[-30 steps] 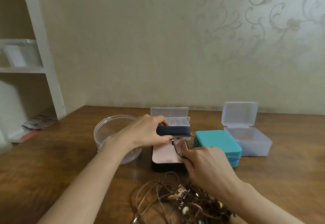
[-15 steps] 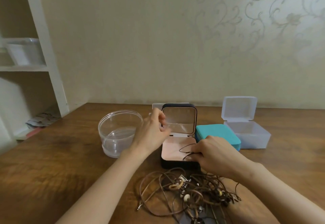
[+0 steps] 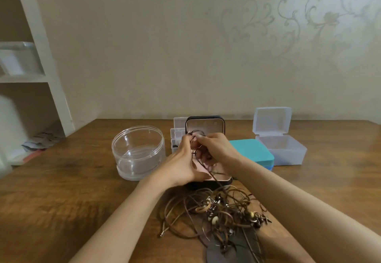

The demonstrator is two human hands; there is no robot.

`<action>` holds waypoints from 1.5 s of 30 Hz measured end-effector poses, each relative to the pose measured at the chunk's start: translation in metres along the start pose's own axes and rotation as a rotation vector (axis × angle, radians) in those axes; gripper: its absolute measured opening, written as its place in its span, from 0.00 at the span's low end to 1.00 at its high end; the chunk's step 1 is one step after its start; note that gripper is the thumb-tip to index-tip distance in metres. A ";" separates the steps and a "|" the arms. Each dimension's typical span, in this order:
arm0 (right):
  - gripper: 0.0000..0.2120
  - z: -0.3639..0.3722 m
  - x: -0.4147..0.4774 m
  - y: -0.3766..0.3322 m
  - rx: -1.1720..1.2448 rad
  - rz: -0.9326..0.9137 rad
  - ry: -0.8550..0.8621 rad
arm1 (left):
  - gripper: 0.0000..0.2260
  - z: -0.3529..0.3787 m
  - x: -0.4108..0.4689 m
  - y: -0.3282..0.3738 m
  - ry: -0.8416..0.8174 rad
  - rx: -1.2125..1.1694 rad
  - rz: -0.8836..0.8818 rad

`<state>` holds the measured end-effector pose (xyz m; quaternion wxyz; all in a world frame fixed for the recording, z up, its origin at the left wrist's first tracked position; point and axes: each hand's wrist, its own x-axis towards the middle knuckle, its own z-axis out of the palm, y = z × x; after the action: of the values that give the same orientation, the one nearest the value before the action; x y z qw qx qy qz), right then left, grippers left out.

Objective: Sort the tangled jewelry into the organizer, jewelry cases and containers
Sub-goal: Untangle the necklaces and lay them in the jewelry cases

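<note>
A black jewelry case [image 3: 206,123] with a pink lining stands open at the middle of the table, its lid upright. Above its tray, my left hand [image 3: 183,162] and my right hand [image 3: 216,149] both pinch a thin brown cord necklace [image 3: 214,177]. The cord trails down from my fingers over the case's front edge. In front of the case lies a tangled heap of brown cord jewelry [image 3: 216,213] with beads and pendants. My hands hide most of the case's tray.
A clear round container [image 3: 138,152] stands left of the case. Behind the case is a small clear compartment organizer [image 3: 176,133]. A closed teal case [image 3: 252,152] and an open translucent box [image 3: 277,139] sit to the right. White shelving [image 3: 41,56] is at far left.
The case lid went from nearly closed to fully upright. My left hand left the lid and joined my right hand over the tray, and both now hold the cord higher.
</note>
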<state>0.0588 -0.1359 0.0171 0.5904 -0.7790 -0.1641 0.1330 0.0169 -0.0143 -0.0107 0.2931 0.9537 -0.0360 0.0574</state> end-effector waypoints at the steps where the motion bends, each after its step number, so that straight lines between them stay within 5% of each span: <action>1: 0.14 0.003 0.002 0.000 -0.006 0.036 -0.028 | 0.48 0.001 0.001 -0.001 0.001 -0.005 -0.007; 6: 0.09 -0.006 0.002 0.001 0.025 0.024 -0.053 | 0.54 0.004 0.004 -0.004 0.025 0.021 0.021; 16: 0.16 -0.036 0.001 -0.041 -0.134 -0.289 -0.037 | 0.53 0.003 -0.002 0.001 0.097 0.034 0.047; 20: 0.15 -0.042 0.002 -0.059 -0.399 -0.506 0.053 | 0.45 0.001 -0.003 0.006 0.131 0.118 0.011; 24: 0.17 -0.046 -0.002 -0.065 -0.336 -0.542 0.109 | 0.28 -0.001 -0.005 0.011 0.156 0.227 0.054; 32: 0.19 -0.049 -0.003 -0.059 -0.297 -0.225 -0.169 | 0.13 -0.012 -0.012 0.012 0.048 0.250 0.184; 37: 0.18 -0.051 0.001 -0.055 -0.229 -0.208 -0.195 | 0.03 -0.007 -0.007 0.005 0.006 0.326 0.183; 42: 0.17 -0.052 0.001 -0.055 -0.233 -0.243 -0.185 | 0.04 -0.024 -0.015 0.024 0.162 0.109 0.223; 45: 0.17 -0.053 0.000 -0.055 -0.237 -0.259 -0.170 | 0.04 -0.048 -0.034 0.045 -0.127 -0.303 0.323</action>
<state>0.0747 -0.1685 0.0840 0.4907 -0.8014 -0.3267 0.1009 -0.0253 -0.0235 0.0490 0.4172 0.8822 -0.2150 0.0373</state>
